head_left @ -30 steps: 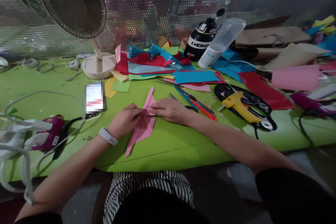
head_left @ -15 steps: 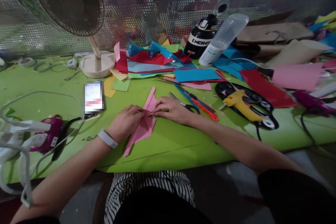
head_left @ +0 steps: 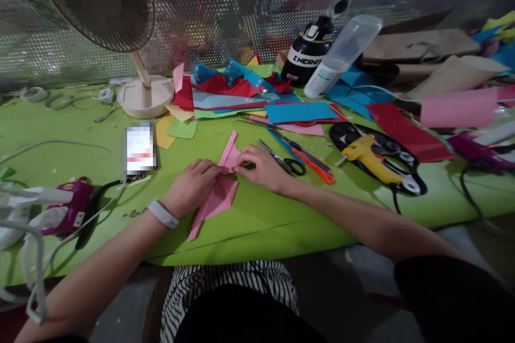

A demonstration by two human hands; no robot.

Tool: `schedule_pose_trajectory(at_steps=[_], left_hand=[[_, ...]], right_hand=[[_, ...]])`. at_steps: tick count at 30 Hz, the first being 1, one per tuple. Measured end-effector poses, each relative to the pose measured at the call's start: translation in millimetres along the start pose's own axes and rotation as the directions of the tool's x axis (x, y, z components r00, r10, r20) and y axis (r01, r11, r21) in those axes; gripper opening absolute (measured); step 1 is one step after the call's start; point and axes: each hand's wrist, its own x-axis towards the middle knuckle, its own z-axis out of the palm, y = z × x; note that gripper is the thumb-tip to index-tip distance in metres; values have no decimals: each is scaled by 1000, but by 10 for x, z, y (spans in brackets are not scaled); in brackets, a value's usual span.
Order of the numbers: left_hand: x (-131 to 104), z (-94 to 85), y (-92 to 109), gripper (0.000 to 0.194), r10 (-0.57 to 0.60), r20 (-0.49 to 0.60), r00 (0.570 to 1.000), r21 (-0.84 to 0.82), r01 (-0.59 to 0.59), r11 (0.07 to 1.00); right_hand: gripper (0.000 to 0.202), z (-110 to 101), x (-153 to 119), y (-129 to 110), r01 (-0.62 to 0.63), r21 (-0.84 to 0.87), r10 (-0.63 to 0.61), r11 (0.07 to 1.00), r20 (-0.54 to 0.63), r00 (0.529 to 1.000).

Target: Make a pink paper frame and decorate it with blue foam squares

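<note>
A folded sheet of pink paper (head_left: 220,199) lies slantwise on the green table, with a narrow folded strip along its left edge. My left hand (head_left: 196,185) rests on that strip from the left, fingers together and pressing the paper down near its middle. From the right, my right hand (head_left: 259,168) pinches the paper's edge between thumb and fingertips, close to the left fingertips. A white band circles my left wrist. Scissors (head_left: 295,165) with black handles lie just beyond my right hand, beside an orange utility knife (head_left: 317,168).
A yellow glue gun (head_left: 374,158) sits on a black holder at the right. Behind are stacked coloured papers (head_left: 301,113), a black bottle (head_left: 308,59) and a clear bottle (head_left: 341,56). At left stand a fan (head_left: 145,95), a phone (head_left: 139,150) and a purple power strip (head_left: 74,206) with cables.
My right fingers have shifted slightly on the paper and curl a little closer. The left hand stays pressed in nearly the same place. The view has moved slightly.
</note>
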Motion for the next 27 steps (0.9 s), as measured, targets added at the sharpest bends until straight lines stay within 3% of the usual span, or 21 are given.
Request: schedule_pose_trajectory(at_steps=[8,15,22,27], left_hand=[[9,-1,12,27,7,-13,1000,7,-7,1000],[30,-58,59,28,-7,29,1000,18,6,1000],[3,-39,-8,28,55,-54,997,37,-53,998],[1,-17,-4,28,69,-46,997,-78,-72,994]], right_hand=[[12,44,-49,-94,-51,-70,49,996,-28,998],[18,25,-50,-46,-12,-52,11,999,-23,1000],[11,-19,-6,82,34,-35,-36,999,-57,998],[17,-28,8,83,43,-4,-44,999,-39,998]])
